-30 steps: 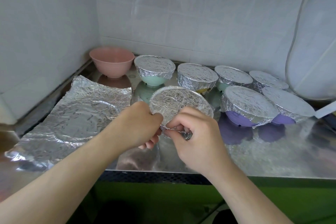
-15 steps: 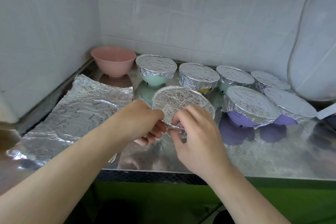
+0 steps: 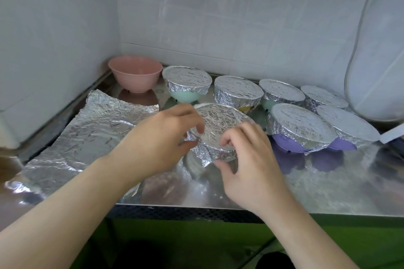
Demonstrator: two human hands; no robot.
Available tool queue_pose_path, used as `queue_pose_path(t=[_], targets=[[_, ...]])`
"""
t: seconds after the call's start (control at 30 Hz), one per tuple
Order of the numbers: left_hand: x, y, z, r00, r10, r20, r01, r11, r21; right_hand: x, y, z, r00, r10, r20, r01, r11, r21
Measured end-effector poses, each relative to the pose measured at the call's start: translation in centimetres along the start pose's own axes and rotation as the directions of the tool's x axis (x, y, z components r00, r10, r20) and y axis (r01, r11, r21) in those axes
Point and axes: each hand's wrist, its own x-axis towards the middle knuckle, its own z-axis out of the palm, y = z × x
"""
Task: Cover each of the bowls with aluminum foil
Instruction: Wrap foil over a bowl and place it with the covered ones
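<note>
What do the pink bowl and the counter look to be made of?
Pink bowl: likely plastic or melamine, with a matte, even colour and faint ridges. Counter: probably stainless steel, brushed and shiny; it mirrors the bowls above it.

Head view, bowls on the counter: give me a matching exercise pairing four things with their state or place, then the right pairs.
Things:
1. pink bowl
2. loose foil sheet
3. mint bowl
4. front bowl

States:
A. foil over top, standing beside the pink one
B. between both hands, foil edge being folded down
C. uncovered, in the corner
D. lying flat on the left

Pairs: 1-C, 2-D, 3-A, 4-B
</note>
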Motion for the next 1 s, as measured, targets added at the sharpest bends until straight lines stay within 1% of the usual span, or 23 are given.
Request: queue_pose_path(t=[0.1,0.2,0.37,0.53,0.63,0.87,1.0], targets=[[0.1,0.2,0.8,0.998,0.055,-0.043,-0.056,0.998,-0.022,0.1,-0.7,0.9,1.0,0.0,-0.014,-0.001,0.995,-0.096],[0.1,0.2,1.1,0.995,0.076,-0.065,-0.08,0.996,-0.051,0.4,-1.1,1.8,1.0,-0.004,-0.031,-0.002,0.982,-0.191],[0.2,0.4,1.1,0.992,0.09,-0.093,-0.098,0.991,-0.088,0.5,-1.3,2.3,0.999,0.012,-0.037,-0.022,0.964,-0.265],[0.2,0.2,1.3,0.994,0.063,-0.091,-0.072,0.993,-0.098,0.6,-1.1,2.6,0.999,0.002,-0.041,-0.015,0.947,-0.32],[0.2,0.3,1.4,0.993,0.073,-0.097,-0.083,0.992,-0.097,0.5,-0.9,2.7,0.999,0.001,-0.044,-0.016,0.937,-0.348],[0.0,0.6,1.5,0.991,0.093,-0.094,-0.098,0.994,-0.054,0.3,-0.6,3.0,0.998,0.012,-0.06,-0.033,0.937,-0.348],[-0.1,0.0,1.3,0.994,0.052,-0.098,-0.054,0.998,-0.026,-0.1,0.0,2.3,0.999,-0.026,-0.031,0.02,0.979,-0.202]])
